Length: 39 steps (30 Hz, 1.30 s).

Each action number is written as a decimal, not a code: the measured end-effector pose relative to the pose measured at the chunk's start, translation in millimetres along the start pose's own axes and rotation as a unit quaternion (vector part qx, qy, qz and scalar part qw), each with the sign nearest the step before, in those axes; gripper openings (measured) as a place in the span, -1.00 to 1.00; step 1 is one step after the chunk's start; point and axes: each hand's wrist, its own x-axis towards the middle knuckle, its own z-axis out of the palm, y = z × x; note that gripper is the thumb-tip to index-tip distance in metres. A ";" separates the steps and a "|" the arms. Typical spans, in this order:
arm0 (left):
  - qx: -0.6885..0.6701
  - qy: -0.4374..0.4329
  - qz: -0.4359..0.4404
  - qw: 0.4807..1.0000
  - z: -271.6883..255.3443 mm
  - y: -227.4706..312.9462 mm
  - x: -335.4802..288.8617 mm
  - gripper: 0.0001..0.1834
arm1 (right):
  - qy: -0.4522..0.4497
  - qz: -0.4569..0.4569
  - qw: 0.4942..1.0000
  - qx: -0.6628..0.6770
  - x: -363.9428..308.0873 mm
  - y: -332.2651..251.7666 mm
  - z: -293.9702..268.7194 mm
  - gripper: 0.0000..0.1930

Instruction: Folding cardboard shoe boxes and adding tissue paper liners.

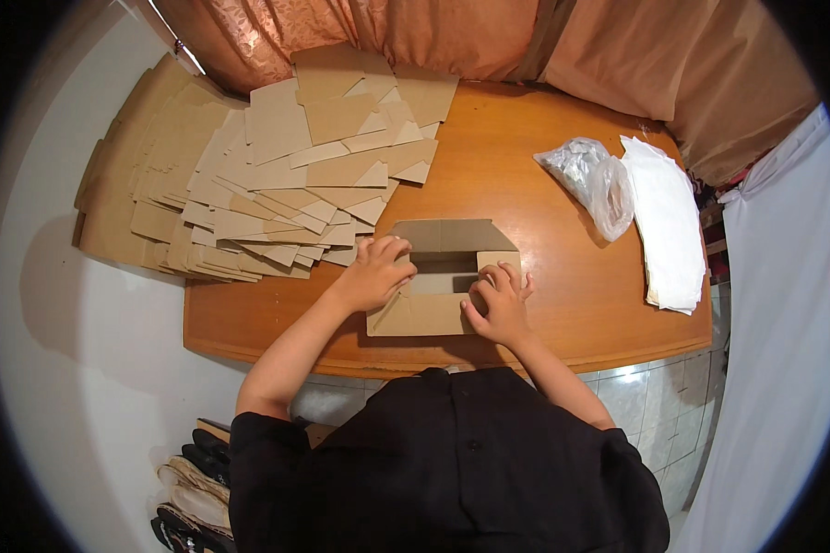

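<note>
In front of me on the table stands a brown cardboard box (420, 314) with its top flaps folded outward and its inside showing. My left hand (378, 274) grips the box at its left side, fingers curled over the flap there. On the right side, my right hand (502, 300) holds the box with bent fingers on the flap and the thumb toward the near flap. The far flap (443, 234), with angled corners, leans away from me. Parts of both side flaps are hidden under my hands.
A large spread pile of flat cardboard blanks (286, 175) covers the left of the wooden table (498, 120). At the right lie a clear plastic bag (592, 180) and a stack of white sheets (664, 221). Orange curtains (433, 37) hang behind; shoes (194, 488) lie low at left.
</note>
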 end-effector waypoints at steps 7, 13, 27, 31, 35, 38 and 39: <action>0.052 0.019 -0.010 0.998 22.3 2.7 -3.7 -0.92 | 0.029 -0.023 0.999 0.010 -5.0 0.2 -1.8 -0.76; 0.066 0.066 0.003 0.996 19.5 7.3 -2.5 -0.95 | 0.025 -0.023 0.999 0.006 -3.9 -0.5 -0.7 -0.75; -0.353 0.230 -0.273 0.865 19.8 -14.9 1.8 -0.47 | 0.056 0.176 0.964 0.192 -2.8 58.9 -9.2 -0.21; -0.445 0.195 -0.269 0.831 30.7 -11.0 2.8 -0.53 | 0.038 0.170 0.963 0.207 -6.8 58.3 -2.4 -0.15; -0.457 0.123 -0.264 0.841 35.8 -9.2 -8.6 -0.57 | 0.061 0.177 0.930 0.315 -1.5 57.5 -6.0 -0.19; -0.375 0.094 -0.250 0.888 34.3 -7.9 -12.9 -0.60 | 0.056 0.196 0.900 0.385 8.9 60.8 -9.1 -0.24; -0.294 0.061 -0.233 0.925 31.1 -4.4 -12.5 -0.50 | 0.032 0.179 0.913 0.365 10.8 61.1 -10.5 -0.27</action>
